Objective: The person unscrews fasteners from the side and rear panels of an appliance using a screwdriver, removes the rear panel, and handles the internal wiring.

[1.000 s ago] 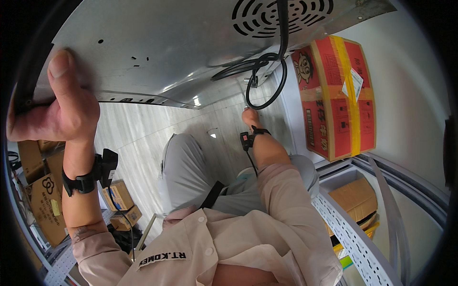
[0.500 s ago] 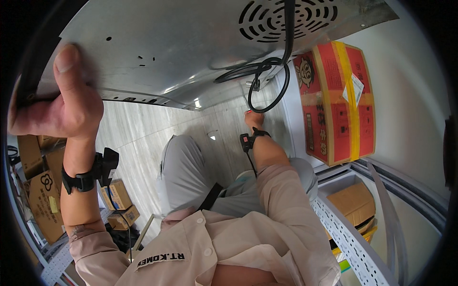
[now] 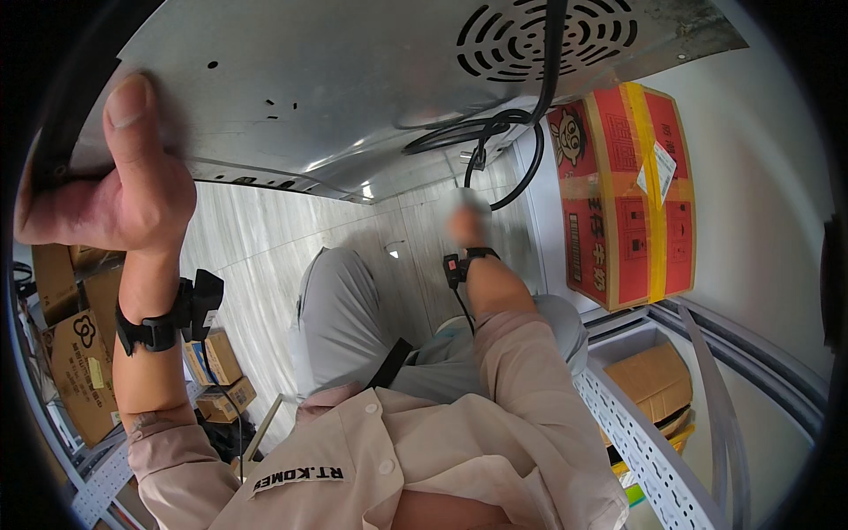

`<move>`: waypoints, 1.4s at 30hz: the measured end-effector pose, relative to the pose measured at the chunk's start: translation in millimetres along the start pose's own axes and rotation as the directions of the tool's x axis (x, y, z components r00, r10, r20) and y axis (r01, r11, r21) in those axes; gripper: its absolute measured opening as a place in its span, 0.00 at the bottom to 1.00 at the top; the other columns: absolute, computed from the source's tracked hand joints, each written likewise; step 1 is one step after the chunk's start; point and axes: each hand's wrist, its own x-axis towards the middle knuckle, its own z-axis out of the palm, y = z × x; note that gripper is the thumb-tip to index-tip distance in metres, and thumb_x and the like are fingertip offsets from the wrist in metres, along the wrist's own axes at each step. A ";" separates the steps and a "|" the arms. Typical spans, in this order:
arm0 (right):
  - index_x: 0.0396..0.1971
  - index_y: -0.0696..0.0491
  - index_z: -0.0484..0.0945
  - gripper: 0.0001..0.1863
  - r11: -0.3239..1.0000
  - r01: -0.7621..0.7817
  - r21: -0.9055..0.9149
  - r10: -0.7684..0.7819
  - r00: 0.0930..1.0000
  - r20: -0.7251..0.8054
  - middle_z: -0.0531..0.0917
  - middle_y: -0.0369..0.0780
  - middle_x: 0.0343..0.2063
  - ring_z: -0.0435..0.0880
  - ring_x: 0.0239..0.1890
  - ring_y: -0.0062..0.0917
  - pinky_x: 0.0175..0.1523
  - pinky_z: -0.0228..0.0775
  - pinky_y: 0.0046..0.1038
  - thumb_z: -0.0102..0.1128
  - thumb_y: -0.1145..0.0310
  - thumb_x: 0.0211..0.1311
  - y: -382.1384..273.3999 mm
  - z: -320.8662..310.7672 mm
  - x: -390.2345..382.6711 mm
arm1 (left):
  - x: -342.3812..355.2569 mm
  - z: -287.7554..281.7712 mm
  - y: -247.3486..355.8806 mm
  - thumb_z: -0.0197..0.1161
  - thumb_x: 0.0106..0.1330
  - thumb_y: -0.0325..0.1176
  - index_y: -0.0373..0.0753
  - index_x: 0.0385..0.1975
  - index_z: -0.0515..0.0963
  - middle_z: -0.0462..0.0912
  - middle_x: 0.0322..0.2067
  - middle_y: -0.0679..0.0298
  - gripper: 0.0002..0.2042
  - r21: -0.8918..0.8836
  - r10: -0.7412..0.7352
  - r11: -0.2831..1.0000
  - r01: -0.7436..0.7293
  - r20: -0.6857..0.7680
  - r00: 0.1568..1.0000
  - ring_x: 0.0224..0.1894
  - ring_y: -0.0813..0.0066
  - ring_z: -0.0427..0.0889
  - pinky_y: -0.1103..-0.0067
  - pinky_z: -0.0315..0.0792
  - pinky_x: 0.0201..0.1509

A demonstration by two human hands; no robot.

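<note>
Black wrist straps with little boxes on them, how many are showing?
2. The left black wrist strap circles the forearm just behind the left hand, which grips the grey metal casing; the right black wrist strap circles the wrist behind the blurred right hand.

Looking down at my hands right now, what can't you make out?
In the head view:
- Right hand: blurred, so its fingers and anything in them are unclear.
- Left hand: fingertips hidden by the metal casing.
- Metal casing: top cut off by the upper picture edge.
- Black cable: upper end cut off there too.
</note>
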 end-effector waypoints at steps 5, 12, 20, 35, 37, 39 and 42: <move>0.26 0.51 0.79 0.06 0.732 -0.426 0.533 0.557 0.824 -0.106 0.80 0.38 0.30 0.79 0.35 0.26 0.37 0.73 0.32 0.55 0.69 0.61 47.4 40.9 -17.6 | -3.7 -6.1 -19.5 0.68 0.61 0.24 0.37 0.46 0.64 0.81 0.36 0.59 0.19 0.058 -0.036 0.997 0.041 -0.070 0.997 0.34 0.76 0.82 0.82 0.77 0.43; 0.36 0.55 0.75 0.11 0.390 -0.671 0.630 0.695 0.664 0.276 0.79 0.46 0.37 0.79 0.42 0.40 0.45 0.72 0.41 0.59 0.65 0.56 58.7 -41.1 -15.3 | -1.2 13.5 -8.4 0.70 0.60 0.25 0.37 0.45 0.64 0.80 0.36 0.60 0.20 -0.048 -0.035 0.998 0.031 -0.070 0.997 0.34 0.77 0.81 0.82 0.76 0.43; 0.39 0.60 0.76 0.16 0.456 -0.660 0.597 0.497 0.745 0.445 0.79 0.52 0.47 0.79 0.50 0.48 0.56 0.70 0.44 0.59 0.65 0.55 88.9 -40.2 -21.6 | 10.3 -0.6 -28.0 0.71 0.58 0.28 0.34 0.40 0.72 0.81 0.34 0.62 0.15 0.110 0.072 0.991 -0.071 -0.006 0.997 0.34 0.79 0.81 0.84 0.74 0.42; 0.43 0.54 0.79 0.15 0.212 -0.633 0.745 0.515 0.720 0.465 0.79 0.48 0.49 0.75 0.56 0.43 0.57 0.70 0.41 0.58 0.65 0.56 100.3 -111.5 -22.3 | 18.1 3.8 -13.0 0.71 0.58 0.27 0.34 0.34 0.75 0.83 0.30 0.62 0.10 0.068 0.053 0.996 -0.055 0.024 0.998 0.29 0.79 0.81 0.85 0.74 0.39; 0.43 0.53 0.79 0.15 0.201 -0.657 0.727 0.523 0.699 0.487 0.80 0.47 0.48 0.76 0.54 0.43 0.56 0.71 0.41 0.58 0.65 0.56 105.0 -122.3 -24.2 | 16.9 4.6 -14.9 0.70 0.58 0.26 0.35 0.35 0.75 0.83 0.28 0.62 0.10 0.080 0.044 0.996 -0.046 0.029 0.999 0.28 0.79 0.81 0.85 0.74 0.39; 0.44 0.52 0.79 0.16 0.232 -0.693 0.683 0.516 0.682 0.518 0.80 0.46 0.46 0.78 0.51 0.42 0.52 0.72 0.41 0.58 0.64 0.57 103.9 -153.1 -21.3 | 13.7 -1.0 -14.9 0.70 0.59 0.26 0.35 0.35 0.74 0.83 0.27 0.63 0.10 0.114 0.029 0.993 -0.034 0.047 0.998 0.27 0.79 0.81 0.85 0.74 0.38; 0.45 0.51 0.78 0.16 0.221 -0.743 0.631 0.534 0.634 0.560 0.81 0.44 0.43 0.81 0.46 0.41 0.47 0.73 0.41 0.59 0.63 0.57 116.0 -199.0 -24.3 | -7.1 5.1 -12.8 0.70 0.59 0.25 0.35 0.36 0.73 0.83 0.28 0.63 0.11 0.045 -0.074 0.996 0.075 -0.022 0.997 0.28 0.79 0.81 0.85 0.75 0.39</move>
